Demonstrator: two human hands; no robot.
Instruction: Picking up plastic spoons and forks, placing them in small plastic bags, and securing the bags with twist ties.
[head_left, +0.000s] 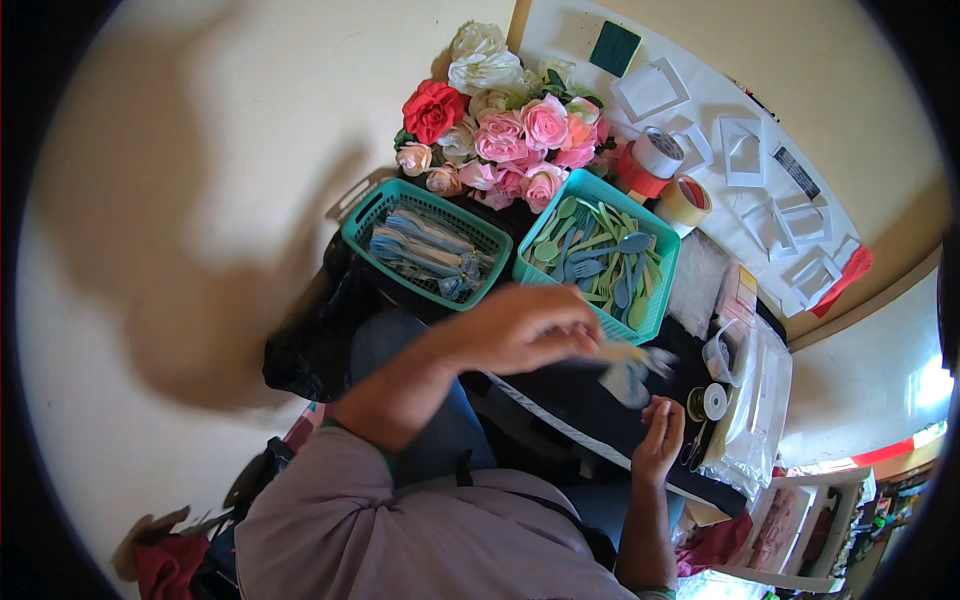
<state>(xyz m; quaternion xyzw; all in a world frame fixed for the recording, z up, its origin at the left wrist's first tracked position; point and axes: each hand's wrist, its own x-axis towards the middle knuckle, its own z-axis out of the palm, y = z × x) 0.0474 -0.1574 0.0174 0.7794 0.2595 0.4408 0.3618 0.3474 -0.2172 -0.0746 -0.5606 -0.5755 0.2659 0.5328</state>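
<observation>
My left hand (540, 330) reaches across the front of the baskets and grips a small clear-wrapped cutlery packet (628, 379), blurred, its gathered end pointing right. Just below the packet is my right hand (660, 439), fingertips close together; whether they pinch anything is unclear. Beyond my hands, a teal plastic basket (670, 289) holds loose green and blue plastic spoons and forks (611, 255). To its left, another teal basket (358, 244) holds several wrapped cutlery packets (420, 244) with tied ends. A wire or ribbon spool (714, 403) and scissors (694, 450) lie right of my right hand.
Artificial flowers (502, 127) stand behind the baskets. Tape rolls (658, 154), white frames (742, 150) and a dark green pad (615, 49) are at the back right. Clear plastic bags (697, 281) and a plastic container (720, 356) line the right side. A black bag (307, 360) hangs left.
</observation>
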